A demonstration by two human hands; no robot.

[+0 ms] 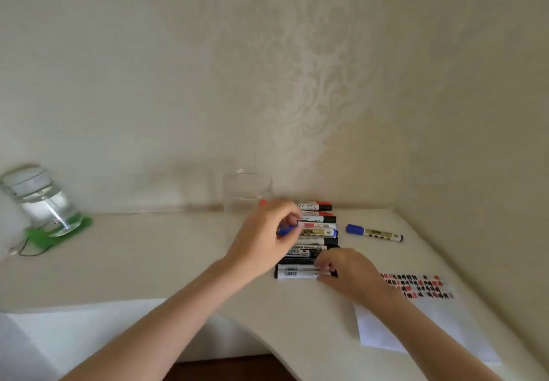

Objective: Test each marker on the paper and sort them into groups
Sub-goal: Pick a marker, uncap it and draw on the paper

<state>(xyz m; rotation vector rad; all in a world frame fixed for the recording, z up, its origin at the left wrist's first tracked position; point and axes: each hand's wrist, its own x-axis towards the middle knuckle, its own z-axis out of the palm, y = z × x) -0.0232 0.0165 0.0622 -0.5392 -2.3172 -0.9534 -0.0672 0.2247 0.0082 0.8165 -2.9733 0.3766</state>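
From the head camera, my left hand (261, 241) reaches over the row of markers (315, 241) that lie side by side on the table (148, 261), near the wall. Its fingers are curled and pinch the blue cap end of a blue marker (318, 232) in the middle of the row. That marker lies level with its neighbours, touching them on both sides.

My right hand (347, 276) sits at the near end of the row, on the right-hand tips of the two closest black markers (297, 272). Its fingers are bent down onto those ends; whether they pinch a marker or only press on it I cannot tell, since the fingertips are hidden behind the knuckles.

The far end of the row holds red-capped markers (319, 206), then black and blue ones, then more black toward me. One more blue marker, the lone marker (374, 233), lies apart to the right of the row, capped, slanting a little.

The paper (427, 327) lies on the table to my right, under my right forearm, with rows of black and red test scribbles (416, 285) along its far edge.

A clear jar (247, 193) stands just behind the row, to its left. Far left, a glass bottle (41, 199) stands on a green mat (44, 236).
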